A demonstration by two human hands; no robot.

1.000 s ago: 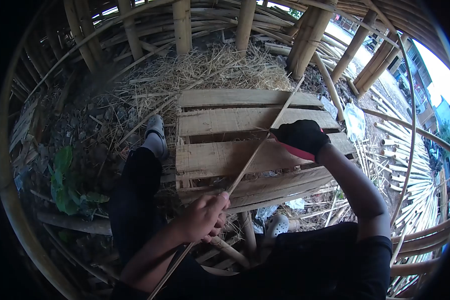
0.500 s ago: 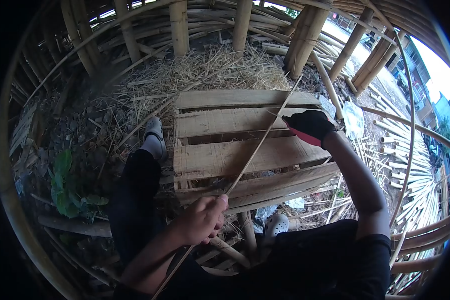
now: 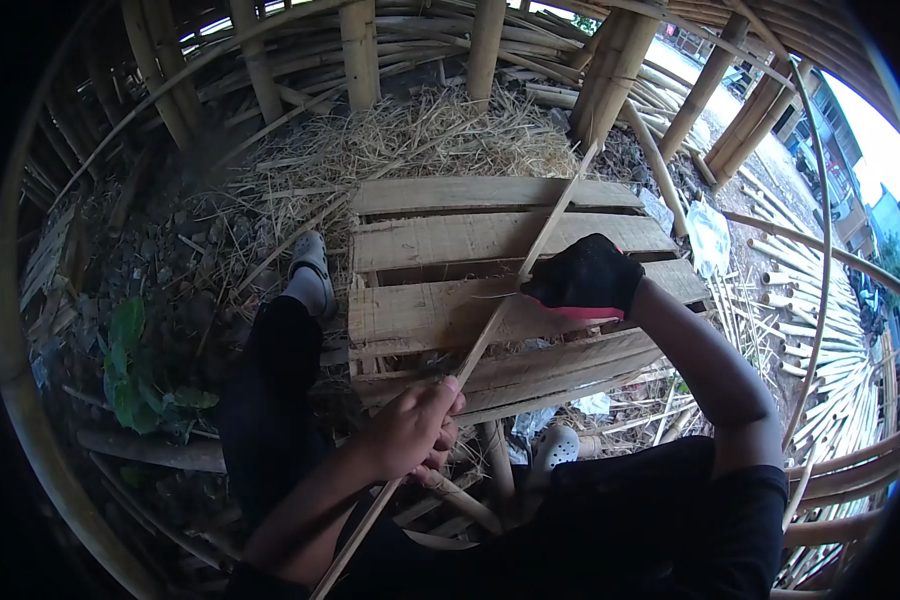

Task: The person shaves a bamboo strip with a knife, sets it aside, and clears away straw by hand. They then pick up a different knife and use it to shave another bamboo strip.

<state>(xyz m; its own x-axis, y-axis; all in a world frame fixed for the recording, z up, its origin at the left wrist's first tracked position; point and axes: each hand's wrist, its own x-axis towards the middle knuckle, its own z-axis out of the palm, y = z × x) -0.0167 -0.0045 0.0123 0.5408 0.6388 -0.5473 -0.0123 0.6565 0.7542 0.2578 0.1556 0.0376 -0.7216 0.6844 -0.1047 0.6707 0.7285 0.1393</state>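
A long, thin bamboo strip [image 3: 548,228] runs slantwise over a slatted wooden crate [image 3: 420,240], from the lower middle up to the back posts. Bare and closed around its lower part is my left hand [image 3: 415,430], near the crate's front left corner. My right hand [image 3: 585,280] wears a black and red glove and is closed beside the strip, above the middle slats. A thin pale sliver sticks out leftward from the glove across the strip. What the gloved fingers grip is hidden.
Upright bamboo posts [image 3: 360,60] stand behind the crate, with straw [image 3: 420,140] at their feet. Many cut bamboo poles [image 3: 820,350] lie at the right. A green plant [image 3: 125,365] grows at the left. My feet flank the crate's near left side and front.
My right hand has moved down and left along the strip, nearer to my left hand. The strip now shows its broader face. My left hand has barely moved.
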